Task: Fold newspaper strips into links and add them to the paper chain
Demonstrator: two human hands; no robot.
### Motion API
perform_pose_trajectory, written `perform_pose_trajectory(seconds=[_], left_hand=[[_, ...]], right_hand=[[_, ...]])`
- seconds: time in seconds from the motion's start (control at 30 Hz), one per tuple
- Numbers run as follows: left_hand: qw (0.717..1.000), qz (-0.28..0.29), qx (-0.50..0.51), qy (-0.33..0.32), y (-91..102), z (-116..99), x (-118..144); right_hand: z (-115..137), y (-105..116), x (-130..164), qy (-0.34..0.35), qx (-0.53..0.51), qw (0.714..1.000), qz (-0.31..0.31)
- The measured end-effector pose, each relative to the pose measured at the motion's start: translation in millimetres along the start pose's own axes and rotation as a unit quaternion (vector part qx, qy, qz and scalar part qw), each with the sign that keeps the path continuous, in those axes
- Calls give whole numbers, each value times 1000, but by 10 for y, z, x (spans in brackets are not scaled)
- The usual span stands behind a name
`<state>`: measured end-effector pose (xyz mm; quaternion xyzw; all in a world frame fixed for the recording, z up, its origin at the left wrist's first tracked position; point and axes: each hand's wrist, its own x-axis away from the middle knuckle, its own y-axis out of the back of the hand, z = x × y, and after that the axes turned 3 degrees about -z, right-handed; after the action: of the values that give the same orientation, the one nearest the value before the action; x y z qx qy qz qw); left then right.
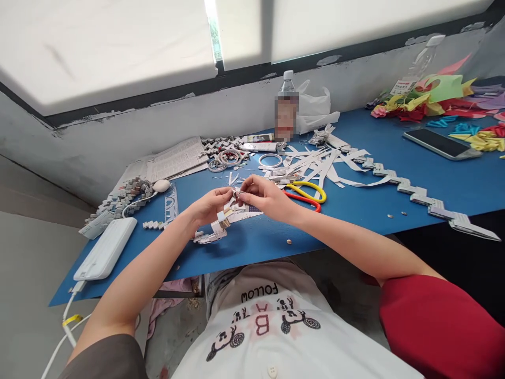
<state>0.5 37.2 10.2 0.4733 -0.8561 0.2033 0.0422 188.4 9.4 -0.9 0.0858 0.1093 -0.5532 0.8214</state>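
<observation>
Both my hands meet over the middle of the blue table. My left hand point(211, 206) pinches a small folded paper piece between thumb and fingertips. From the other side my right hand point(266, 197) pinches the same piece, its fingertips almost touching the left ones. A short zigzag chain of folded paper point(216, 227) hangs below my left hand; whether it joins the pinched piece I cannot tell. Scissors with yellow and red handles point(311, 195) lie just beyond my right hand, their blades partly hidden. A printed sheet point(248, 213) lies under the hands.
Cut paper strips point(315, 163) are heaped behind the scissors. A long paper chain point(422, 197) runs right, past the table edge. A bottle point(288, 113), tape rings point(229, 158), a newspaper point(173, 160), a ruler point(171, 202), a white power bank point(105, 250) and a phone point(440, 143) lie around.
</observation>
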Motion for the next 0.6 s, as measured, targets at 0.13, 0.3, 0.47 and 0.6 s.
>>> perform_pose_trajectory(seconds=[0.13, 0.3, 0.47, 0.6], left_hand=[[1000, -3, -1, -1, -4, 3, 2], [1000, -21, -3, 2, 25, 30, -15], [998, -46, -32, 13, 52, 47, -25], [997, -58, -47, 17, 16, 35, -13]], right_hand=[[15, 2, 0, 8, -10, 1000, 4], [22, 25, 16, -11, 38, 999, 28], [17, 57, 10, 0, 68, 996, 49], [1, 78, 6, 1, 86, 995, 59]])
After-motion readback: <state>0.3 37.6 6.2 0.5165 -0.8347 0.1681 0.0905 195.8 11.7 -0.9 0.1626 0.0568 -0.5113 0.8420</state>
